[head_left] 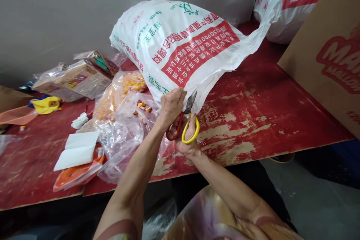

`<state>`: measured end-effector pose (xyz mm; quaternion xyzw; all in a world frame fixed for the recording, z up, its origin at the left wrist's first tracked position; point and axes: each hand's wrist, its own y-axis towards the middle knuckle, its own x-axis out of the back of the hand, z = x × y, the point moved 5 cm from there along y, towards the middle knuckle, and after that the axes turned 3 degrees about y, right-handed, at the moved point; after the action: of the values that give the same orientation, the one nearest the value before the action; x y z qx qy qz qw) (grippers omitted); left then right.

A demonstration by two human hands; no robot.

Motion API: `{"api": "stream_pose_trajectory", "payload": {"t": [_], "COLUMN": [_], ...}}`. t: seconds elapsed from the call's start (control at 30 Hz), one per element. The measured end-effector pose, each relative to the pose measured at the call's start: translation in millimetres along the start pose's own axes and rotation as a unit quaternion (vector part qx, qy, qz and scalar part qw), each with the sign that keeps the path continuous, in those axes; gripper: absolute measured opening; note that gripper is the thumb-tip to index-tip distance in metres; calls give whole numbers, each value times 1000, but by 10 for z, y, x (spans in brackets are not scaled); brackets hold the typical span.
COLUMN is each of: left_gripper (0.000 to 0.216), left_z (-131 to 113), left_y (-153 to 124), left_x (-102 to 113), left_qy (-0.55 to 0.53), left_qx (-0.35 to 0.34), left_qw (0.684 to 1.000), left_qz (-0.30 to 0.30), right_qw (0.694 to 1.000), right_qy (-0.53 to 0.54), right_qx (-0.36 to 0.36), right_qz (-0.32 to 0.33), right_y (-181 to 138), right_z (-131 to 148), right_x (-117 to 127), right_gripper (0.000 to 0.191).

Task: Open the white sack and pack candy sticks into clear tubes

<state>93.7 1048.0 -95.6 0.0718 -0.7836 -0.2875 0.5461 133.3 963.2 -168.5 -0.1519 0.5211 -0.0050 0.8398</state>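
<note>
A big white woven sack (157, 41) with red and green print lies on the table, its near edge pulled toward me. My left hand (172, 107) is closed, gripping the sack's near edge. Just right of it, my right hand (188, 135) has its fingers through the handles of a pair of scissors (190, 122), one handle red and one yellow. The dark blades point up and away, against the sack's edge near my left hand. Whether they are cutting the material I cannot tell.
The worn red table (239, 120) carries clear plastic bags (123, 131) of yellow pieces, an open notebook (77, 150) on an orange packet (75, 172), and wrapped boxes (73, 77) at left. A cardboard carton (317, 67) and a second sack (284, 15) stand at right.
</note>
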Motion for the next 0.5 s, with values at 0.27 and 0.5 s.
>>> {"api": "stream_pose_trajectory", "payload": {"t": [0.27,0.5], "left_gripper": [27,25], "left_z": [45,9], "left_y": [86,37], "left_x": [26,10], "left_qy": [39,38], "left_qx": [-21,-22], "left_qw": [999,999], "left_qz": [2,14], "right_qw": [995,999], "right_qy": [49,24], "right_qx": [-69,-31], "right_qz": [50,29], "right_y": [-52,-46], "right_z": [76,25], "right_x": [-153,-185], "right_gripper": [68,64]}}
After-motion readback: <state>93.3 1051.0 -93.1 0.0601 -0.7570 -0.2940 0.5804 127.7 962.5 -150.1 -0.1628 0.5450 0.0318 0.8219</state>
